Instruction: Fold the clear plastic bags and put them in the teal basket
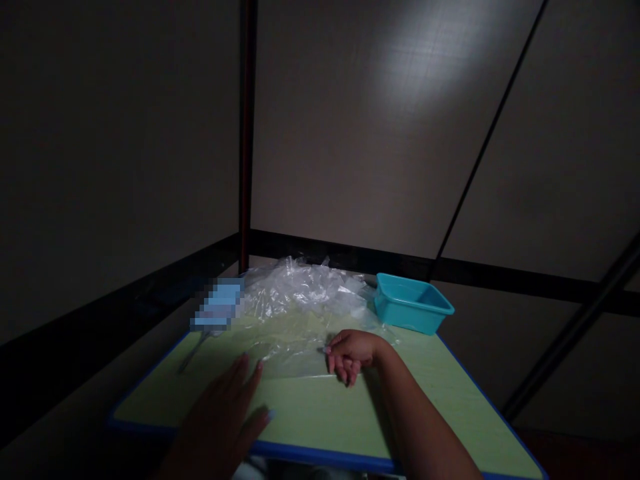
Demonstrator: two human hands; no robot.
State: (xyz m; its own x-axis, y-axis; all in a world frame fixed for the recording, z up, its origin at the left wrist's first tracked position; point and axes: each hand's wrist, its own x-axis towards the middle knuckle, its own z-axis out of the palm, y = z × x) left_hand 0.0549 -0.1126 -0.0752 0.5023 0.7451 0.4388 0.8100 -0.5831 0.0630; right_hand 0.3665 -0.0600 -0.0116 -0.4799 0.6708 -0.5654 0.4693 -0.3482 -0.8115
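Observation:
Clear plastic bags lie in a crumpled, shiny heap on the far half of the green table, with a flatter sheet reaching toward me. My left hand is at the near left, fingers spread and holding nothing, its fingertips close to the sheet's left edge. Over the sheet's near right part, my right hand is bent at the wrist with its fingers curled. Thumb and forefinger are pinched together at the plastic; what lies between them is too small to make out.
A turquoise plastic basin stands at the back right of the table. At the back left is a pixelated light-blue item, with a thin dark object just nearer. Panelled walls rise behind and to the left.

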